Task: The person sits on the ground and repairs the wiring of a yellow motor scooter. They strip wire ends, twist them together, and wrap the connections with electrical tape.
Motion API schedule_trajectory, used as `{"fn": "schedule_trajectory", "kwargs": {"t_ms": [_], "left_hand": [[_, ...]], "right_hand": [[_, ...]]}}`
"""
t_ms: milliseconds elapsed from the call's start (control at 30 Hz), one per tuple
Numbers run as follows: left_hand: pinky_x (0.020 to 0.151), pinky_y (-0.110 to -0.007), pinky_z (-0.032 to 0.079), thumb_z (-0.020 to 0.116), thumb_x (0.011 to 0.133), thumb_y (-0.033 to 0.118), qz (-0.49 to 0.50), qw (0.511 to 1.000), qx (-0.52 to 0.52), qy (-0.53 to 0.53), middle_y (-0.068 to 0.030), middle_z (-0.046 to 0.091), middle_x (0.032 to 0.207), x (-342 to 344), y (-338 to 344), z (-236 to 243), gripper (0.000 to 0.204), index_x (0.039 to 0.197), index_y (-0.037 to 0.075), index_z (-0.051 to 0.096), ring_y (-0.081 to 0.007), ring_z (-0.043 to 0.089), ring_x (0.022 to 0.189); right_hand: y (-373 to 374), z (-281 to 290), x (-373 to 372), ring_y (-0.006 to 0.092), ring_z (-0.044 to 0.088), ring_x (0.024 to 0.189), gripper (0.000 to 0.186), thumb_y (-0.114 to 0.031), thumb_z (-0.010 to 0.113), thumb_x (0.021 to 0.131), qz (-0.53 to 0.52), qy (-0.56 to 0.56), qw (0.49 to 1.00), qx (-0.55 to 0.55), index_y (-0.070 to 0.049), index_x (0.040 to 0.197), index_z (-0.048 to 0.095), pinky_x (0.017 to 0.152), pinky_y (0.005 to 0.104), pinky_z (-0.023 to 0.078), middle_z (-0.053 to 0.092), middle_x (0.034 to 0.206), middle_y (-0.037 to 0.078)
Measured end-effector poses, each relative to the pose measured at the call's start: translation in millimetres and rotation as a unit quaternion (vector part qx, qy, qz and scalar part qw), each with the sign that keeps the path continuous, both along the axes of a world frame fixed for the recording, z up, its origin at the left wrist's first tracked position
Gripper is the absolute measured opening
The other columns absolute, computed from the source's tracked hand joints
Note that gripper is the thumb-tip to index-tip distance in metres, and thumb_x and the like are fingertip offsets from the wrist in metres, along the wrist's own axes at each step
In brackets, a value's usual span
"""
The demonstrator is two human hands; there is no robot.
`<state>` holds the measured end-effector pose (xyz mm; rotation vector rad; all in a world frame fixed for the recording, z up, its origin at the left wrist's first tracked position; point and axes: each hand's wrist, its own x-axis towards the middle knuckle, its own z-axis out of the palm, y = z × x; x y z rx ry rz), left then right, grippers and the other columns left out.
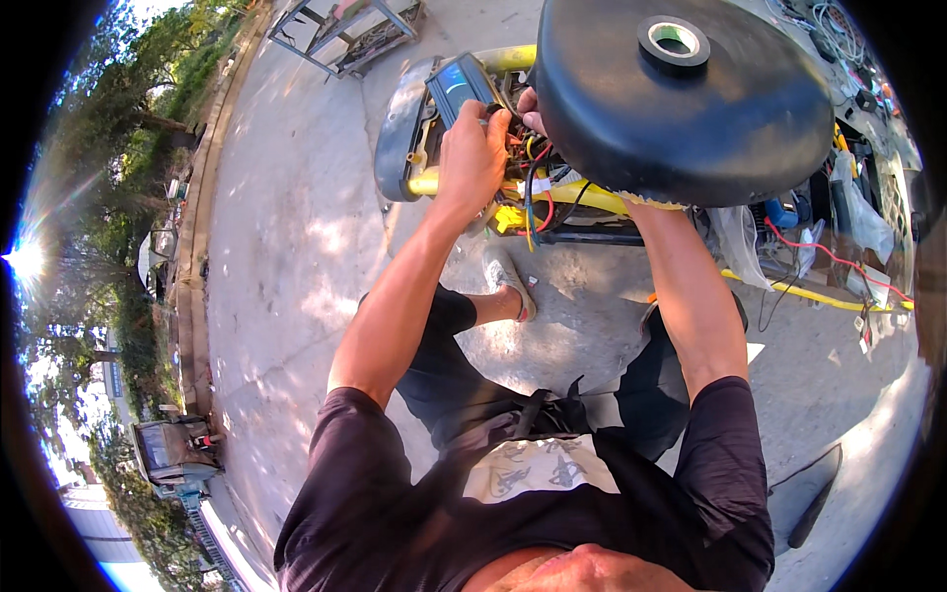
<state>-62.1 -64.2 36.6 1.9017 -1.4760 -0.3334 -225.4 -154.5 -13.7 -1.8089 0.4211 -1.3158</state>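
My left hand (474,156) is closed, its thumb and fingers pinched at the lower end of a dark finned box (456,87). Whatever the fingertips grip there is too small to make out. Across from it, the curled fingers of my right hand (532,111) show past the edge of a large black rounded seat (681,123); that seat hides the rest of the hand and what it may hold. Both hands are over a yellow-framed vehicle (592,197) with loose coloured wires (538,187) and a yellow connector (509,218) below the fingers.
A roll of black tape (674,44) lies on the seat. Tangled cables and plastic bags (868,212) crowd the right side. A metal rack (345,35) stands farther off, and a parked cart (178,454) is at the left by the curb.
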Motion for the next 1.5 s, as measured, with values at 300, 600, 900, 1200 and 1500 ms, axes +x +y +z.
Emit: {"fn": "schedule_trajectory", "kwargs": {"t_ms": [300,600,900,1200,1500], "left_hand": [[0.078,-0.051,0.057,0.065,0.109,0.027,-0.046,0.999,0.007,-0.011,-0.0253,0.079,0.095,0.2,3.6,15.3,0.033,0.118,-0.004,0.063,-0.0461,0.076,0.092],[0.079,-0.050,0.058,0.064,0.109,0.025,-0.054,0.998,0.032,-0.025,-0.0223,0.079,0.089,-0.6,-0.7,30.1,0.029,0.115,-0.003,0.064,-0.0430,0.078,0.089],[0.078,-0.045,0.059,0.069,0.107,0.028,-0.025,0.999,0.017,-0.027,-0.0209,0.080,0.086,3.0,-0.1,19.4,0.034,0.111,-0.005,0.072,-0.0373,0.079,0.085],[0.073,-0.036,0.058,0.075,0.105,0.029,-0.035,0.998,0.011,-0.047,-0.0173,0.082,0.090,4.1,-0.6,7.4,0.035,0.111,-0.006,0.072,-0.0204,0.079,0.079],[0.073,-0.040,0.058,0.075,0.105,0.032,-0.024,0.994,-0.002,-0.110,-0.0184,0.081,0.088,-3.0,6.1,9.5,0.038,0.107,-0.005,0.070,-0.0269,0.079,0.080]], "right_hand": [[2.4,12.7,-2.2,0.0180,0.060,0.077,0.006,-0.002,0.074,0.095,0.044,0.044,0.998,-0.014,-0.003,0.099,0.070,0.076,0.0340,0.049,0.065,0.084,0.006],[1.6,23.2,-15.2,0.0177,0.059,0.077,0.006,-0.002,0.075,0.095,0.079,0.098,0.991,-0.036,-0.003,0.098,0.070,0.075,0.0339,0.049,0.065,0.084,0.005],[0.7,21.6,-15.5,0.0175,0.059,0.076,0.006,-0.003,0.075,0.095,0.072,0.089,0.993,-0.028,-0.003,0.098,0.070,0.075,0.0339,0.049,0.065,0.083,0.005],[-4.2,17.8,-22.2,0.0173,0.059,0.076,0.007,-0.003,0.076,0.095,0.055,0.060,0.997,-0.016,-0.003,0.097,0.069,0.075,0.0338,0.049,0.065,0.083,0.005],[-5.2,17.8,-23.7,0.0170,0.059,0.076,0.007,-0.004,0.076,0.095,0.046,0.039,0.998,-0.010,-0.003,0.097,0.069,0.074,0.0337,0.049,0.065,0.083,0.005]]}}
